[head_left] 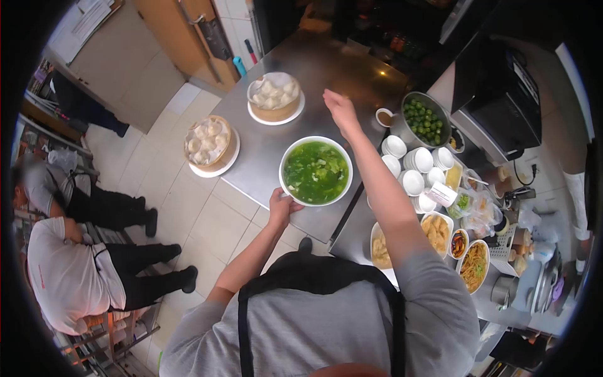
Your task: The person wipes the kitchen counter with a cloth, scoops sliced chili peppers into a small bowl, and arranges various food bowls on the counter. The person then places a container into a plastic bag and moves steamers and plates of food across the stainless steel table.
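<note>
A large white bowl of green soup, with leafy bits floating in it, is at the front of the steel counter. My left hand grips the near left side of its rim, thumb and fingers closed on it. Beyond the bowl, my right hand is stretched out over the counter, fingers extended and holding nothing. Left of that hand, a bamboo steamer of dumplings stands on a white plate. A second steamer of dumplings rests on another plate at the counter's left edge.
Stacked white bowls, a steel pot of green limes and a small cup of brown sauce stand to the right. Noodles and other dishes lie nearer me. Two people stand at the left.
</note>
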Demonstrator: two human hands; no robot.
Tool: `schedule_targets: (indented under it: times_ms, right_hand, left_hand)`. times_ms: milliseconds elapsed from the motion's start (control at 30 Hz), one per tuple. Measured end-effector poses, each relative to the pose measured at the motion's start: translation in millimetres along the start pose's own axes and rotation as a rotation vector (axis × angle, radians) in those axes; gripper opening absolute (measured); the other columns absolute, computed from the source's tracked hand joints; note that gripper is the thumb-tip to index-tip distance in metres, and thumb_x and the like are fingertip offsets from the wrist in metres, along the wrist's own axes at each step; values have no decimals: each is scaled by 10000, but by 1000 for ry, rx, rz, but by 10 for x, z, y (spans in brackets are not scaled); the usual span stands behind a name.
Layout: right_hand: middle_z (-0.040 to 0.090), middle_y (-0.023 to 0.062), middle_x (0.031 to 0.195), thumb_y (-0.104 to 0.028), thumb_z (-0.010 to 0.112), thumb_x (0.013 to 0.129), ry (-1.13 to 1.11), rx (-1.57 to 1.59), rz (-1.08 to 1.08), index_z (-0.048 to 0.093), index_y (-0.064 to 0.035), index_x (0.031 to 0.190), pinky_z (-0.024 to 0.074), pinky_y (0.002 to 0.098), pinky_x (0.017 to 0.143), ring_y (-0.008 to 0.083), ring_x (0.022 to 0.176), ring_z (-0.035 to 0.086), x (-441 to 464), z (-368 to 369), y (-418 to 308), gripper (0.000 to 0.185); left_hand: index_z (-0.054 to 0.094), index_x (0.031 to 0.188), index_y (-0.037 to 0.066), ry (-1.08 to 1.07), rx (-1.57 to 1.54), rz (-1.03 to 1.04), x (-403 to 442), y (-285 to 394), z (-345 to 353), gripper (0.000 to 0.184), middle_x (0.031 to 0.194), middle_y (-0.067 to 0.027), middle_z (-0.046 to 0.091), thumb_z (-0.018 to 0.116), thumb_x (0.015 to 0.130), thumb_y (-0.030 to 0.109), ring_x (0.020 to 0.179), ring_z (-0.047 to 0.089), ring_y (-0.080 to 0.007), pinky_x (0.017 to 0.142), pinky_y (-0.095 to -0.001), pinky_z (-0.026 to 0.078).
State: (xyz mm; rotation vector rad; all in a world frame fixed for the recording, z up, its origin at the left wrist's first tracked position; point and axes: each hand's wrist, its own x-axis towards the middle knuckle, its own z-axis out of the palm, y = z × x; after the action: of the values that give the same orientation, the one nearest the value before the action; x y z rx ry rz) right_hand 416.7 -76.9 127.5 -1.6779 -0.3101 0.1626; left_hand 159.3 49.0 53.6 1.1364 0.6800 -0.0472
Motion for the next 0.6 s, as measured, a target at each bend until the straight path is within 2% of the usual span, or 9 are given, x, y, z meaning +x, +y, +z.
schedule_targets:
  times_ms: [33, 100, 167, 300, 367, 400, 467, 567, 600]
  right_hand:
    - [535, 109, 1148, -89, 499, 849, 13, 105, 5, 501, 8, 1155, 368, 239, 895, 173, 1065, 497, -299, -189, -311, 322]
    - [553, 110, 1118, -103, 503, 855, 36, -77, -114, 518, 18, 1131, 388, 249, 881, 168, 1029, 520, -776, -570, -551, 302]
    - [577, 93, 1073, -108, 506, 856, 61, -67, -83, 536, 10, 1111, 397, 261, 875, 169, 998, 534, -1279, -855, -572, 283]
    - [595, 109, 1036, -127, 531, 843, 218, -215, 4, 586, -29, 1048, 412, 281, 844, 174, 971, 544, -2314, -1286, -903, 234]
    - [605, 130, 984, -121, 542, 827, 305, -334, -33, 597, -45, 1028, 427, 296, 812, 212, 932, 564, -2916, -1329, -1113, 222]
    - [606, 138, 970, -118, 546, 819, 375, -456, -51, 599, -48, 1022, 431, 304, 804, 235, 916, 569, -3075, -1407, -1132, 221]
    - [607, 146, 951, -107, 554, 799, 498, -595, -64, 602, -46, 1007, 440, 327, 783, 279, 880, 577, -3441, -1488, -1142, 222]
    - [613, 139, 937, -103, 554, 799, 642, -740, -74, 600, -38, 1007, 445, 322, 771, 275, 867, 583, -4016, -1490, -1216, 223]
    - [614, 140, 932, -89, 555, 795, 664, -745, -44, 599, -29, 1002, 447, 324, 765, 276, 854, 586, -4363, -1458, -1342, 220]
  left_hand:
    - [347, 1074, -42, 8, -7, 2, 78, 2, 49, 300, 902, -192, 572, 434, 787, -37, 707, 626, -268, 591, -299, 559]
    - [342, 1078, -43, -21, 0, -6, 185, -70, 109, 301, 908, -194, 567, 422, 788, -44, 711, 624, -267, 600, -304, 557]
    - [282, 1154, -18, 16, -83, -6, 343, -105, 170, 386, 948, -193, 536, 439, 801, -23, 750, 607, -259, 628, -327, 559]
    - [255, 1174, -9, -17, -147, 24, 566, -70, 297, 397, 1010, -195, 498, 430, 818, -29, 780, 602, -277, 631, -343, 561]
    - [335, 1073, -46, 6, -125, 73, 543, -114, 205, 271, 997, -203, 510, 398, 810, -50, 803, 602, -296, 658, -357, 562]
    - [335, 1073, -46, -62, -98, 69, 752, -72, 318, 271, 997, -203, 510, 398, 810, -50, 803, 602, -296, 658, -357, 562]
    - [330, 1103, -30, -18, -127, 94, 1045, 22, 497, 297, 1038, -187, 486, 390, 815, -62, 832, 591, -294, 666, -378, 558]
    - [356, 1064, -40, -158, -182, 131, 1501, 128, 648, 248, 1033, -185, 487, 380, 818, -60, 852, 583, -298, 702, -395, 552]
    - [360, 1074, -44, -93, -195, 149, 1286, 68, 493, 257, 1053, -189, 478, 374, 818, -60, 865, 576, -307, 724, -404, 546]
